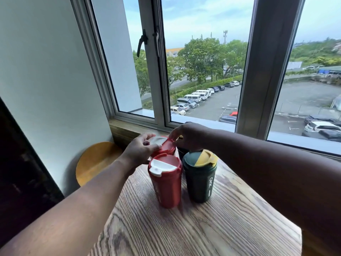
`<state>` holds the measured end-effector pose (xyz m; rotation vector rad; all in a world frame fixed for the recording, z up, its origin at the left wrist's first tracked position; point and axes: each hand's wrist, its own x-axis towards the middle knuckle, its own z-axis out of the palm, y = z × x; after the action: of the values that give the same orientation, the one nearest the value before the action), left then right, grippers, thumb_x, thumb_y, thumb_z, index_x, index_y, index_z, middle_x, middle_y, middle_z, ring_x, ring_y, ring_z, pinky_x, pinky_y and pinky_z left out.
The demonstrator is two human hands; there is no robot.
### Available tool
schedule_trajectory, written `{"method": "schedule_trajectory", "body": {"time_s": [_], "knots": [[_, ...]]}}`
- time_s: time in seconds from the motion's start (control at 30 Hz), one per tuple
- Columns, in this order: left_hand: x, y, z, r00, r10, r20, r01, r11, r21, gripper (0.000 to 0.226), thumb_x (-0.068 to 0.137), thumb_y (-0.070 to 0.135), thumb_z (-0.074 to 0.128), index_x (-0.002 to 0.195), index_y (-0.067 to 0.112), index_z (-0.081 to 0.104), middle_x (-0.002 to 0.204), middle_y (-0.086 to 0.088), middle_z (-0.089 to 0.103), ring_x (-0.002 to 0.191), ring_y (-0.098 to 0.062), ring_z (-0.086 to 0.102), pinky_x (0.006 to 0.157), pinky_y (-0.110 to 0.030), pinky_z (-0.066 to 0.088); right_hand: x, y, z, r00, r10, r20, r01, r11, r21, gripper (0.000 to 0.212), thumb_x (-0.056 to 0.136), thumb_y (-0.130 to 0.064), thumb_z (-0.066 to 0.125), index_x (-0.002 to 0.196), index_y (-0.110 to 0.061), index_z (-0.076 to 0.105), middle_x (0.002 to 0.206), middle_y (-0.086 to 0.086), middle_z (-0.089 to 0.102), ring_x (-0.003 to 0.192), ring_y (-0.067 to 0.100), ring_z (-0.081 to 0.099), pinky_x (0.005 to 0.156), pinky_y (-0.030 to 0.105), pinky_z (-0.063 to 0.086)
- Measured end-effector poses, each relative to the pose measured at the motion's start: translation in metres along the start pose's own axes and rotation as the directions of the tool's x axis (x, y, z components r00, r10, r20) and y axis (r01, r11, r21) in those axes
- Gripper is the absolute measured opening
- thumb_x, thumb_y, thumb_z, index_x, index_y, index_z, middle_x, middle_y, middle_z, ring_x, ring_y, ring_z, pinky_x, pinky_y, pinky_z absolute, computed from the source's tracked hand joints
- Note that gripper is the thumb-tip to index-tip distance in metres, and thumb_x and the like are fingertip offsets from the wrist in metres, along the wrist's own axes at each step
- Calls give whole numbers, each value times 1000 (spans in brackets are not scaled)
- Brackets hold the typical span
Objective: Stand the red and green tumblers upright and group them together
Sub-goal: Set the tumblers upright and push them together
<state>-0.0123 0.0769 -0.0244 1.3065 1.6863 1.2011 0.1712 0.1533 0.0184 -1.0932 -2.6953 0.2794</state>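
A red tumbler (167, 183) with a white lid flap stands upright on the wooden table (212, 228). A dark green tumbler (200, 179) with a yellow lid flap stands upright right beside it. Behind them stands a second red tumbler (166, 145); my left hand (142, 147) grips its lid from the left. My right hand (188, 136) touches that lid's right rim with its fingertips and covers most of another dark tumbler (181, 152) at the back.
A round wooden stool seat (96, 160) sits low at the left by the white wall. A wooden window sill (129, 129) and closed window run just behind the tumblers. The table's right edge drops off near the right.
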Motion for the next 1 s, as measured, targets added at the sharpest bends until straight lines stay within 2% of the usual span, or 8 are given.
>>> {"method": "schedule_trajectory", "body": {"time_s": [0.2, 0.37, 0.43, 0.5, 0.63, 0.73, 0.83, 1.0], "knots": [[2, 0, -1, 1000, 2, -5, -2, 1000, 31, 44, 89, 18, 71, 130, 19, 57, 117, -13, 61, 90, -23, 67, 50, -26, 53, 3, -1, 0, 1000, -20, -10, 20, 1000, -2, 25, 88, -32, 68, 113, -27, 72, 111, -5, 73, 103, 17, 66, 93, 34, 52], [3, -2, -1, 1000, -13, 3, 13, 999, 42, 39, 87, 20, 72, 124, 22, 59, 116, -14, 62, 94, -28, 68, 52, -29, 53, 3, 2, 0, 999, -50, -21, 50, 998, 32, 24, 88, -26, 68, 111, -20, 73, 110, -1, 74, 101, 19, 67, 91, 33, 52], [2, -2, -2, 1000, -2, 2, 2, 997, 73, 43, 83, 31, 72, 123, 26, 60, 116, -11, 64, 96, -27, 68, 59, -35, 58, 1, 4, -2, 998, -46, -44, 49, 997, 58, 25, 90, -24, 67, 114, -19, 71, 114, 0, 72, 104, 18, 66, 92, 30, 51], [0, 0, -4, 1000, 16, -7, -15, 992, 125, 53, 72, 46, 70, 122, 31, 61, 116, -7, 66, 99, -27, 69, 75, -42, 59, -3, 7, -6, 996, -44, -78, 51, 995, 84, 26, 90, -23, 67, 115, -18, 71, 115, 1, 72, 106, 18, 66, 94, 30, 50], [-2, 5, -10, 994, 95, -57, -78, 966, 245, 64, 70, 53, 67, 128, 25, 59, 111, -2, 68, 100, -19, 67, 83, -32, 54, -18, 21, -15, 993, 5, -115, 6, 995, 100, 29, 89, -27, 69, 116, -18, 70, 115, 3, 70, 105, 20, 64, 90, 28, 49], [-4, 11, -14, 977, 189, -96, -141, 917, 372, 50, 85, 43, 69, 130, 24, 58, 112, 2, 65, 103, -19, 64, 90, -34, 52, -30, 34, -16, 991, 62, -120, -53, 996, 71, 31, 88, -33, 68, 117, -21, 68, 113, 7, 68, 99, 25, 63, 88, 35, 52], [-9, 21, -11, 954, 286, -94, -205, 844, 495, 40, 90, 39, 68, 127, 25, 61, 117, 3, 61, 105, -16, 59, 85, -29, 47, -41, 44, -17, 989, 95, -113, -87, 993, 74, 33, 87, -33, 69, 118, -21, 68, 117, 7, 67, 103, 25, 62, 91, 38, 52], [-21, 45, 5, 901, 434, -16, -324, 696, 641, 30, 88, 39, 71, 114, 25, 67, 121, 0, 66, 103, -18, 63, 82, -29, 49, -68, 53, -26, 984, 98, -151, -81, 990, 117, 37, 88, -31, 70, 122, -16, 66, 124, 4, 68, 111, 18, 63, 90, 24, 47]]}}
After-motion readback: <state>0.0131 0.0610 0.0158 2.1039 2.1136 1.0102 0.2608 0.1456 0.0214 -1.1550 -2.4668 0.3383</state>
